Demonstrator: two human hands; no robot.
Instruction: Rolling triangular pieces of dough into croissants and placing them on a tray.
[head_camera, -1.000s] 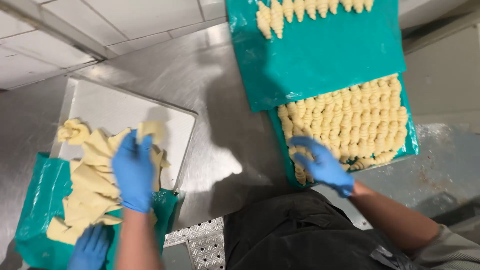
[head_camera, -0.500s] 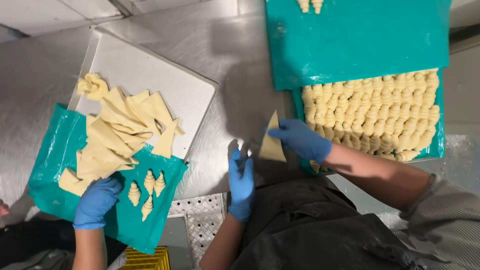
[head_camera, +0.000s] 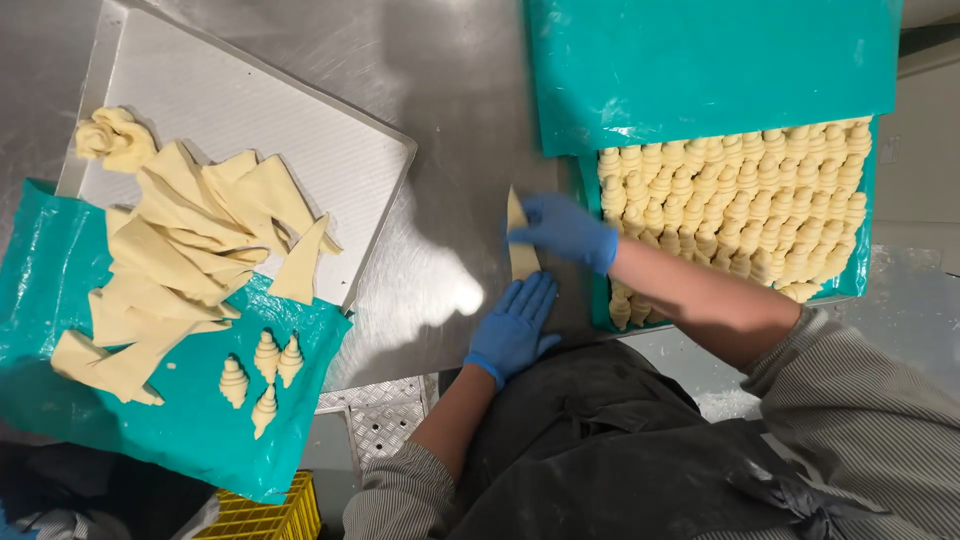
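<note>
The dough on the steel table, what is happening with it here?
A person in blue gloves works a dough triangle on the steel table. The right hand presses on it and the left hand lies flat at its near end. To the left, a pile of cut dough triangles lies on a tray, beside four rolled croissants on teal plastic sheet. To the right, rows of shaped croissants fill another tray.

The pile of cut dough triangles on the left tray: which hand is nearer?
Left. The left hand lies flat on the steel table, nearer the pile of cut dough triangles; the right hand is farther, holding a dough triangle.
</note>
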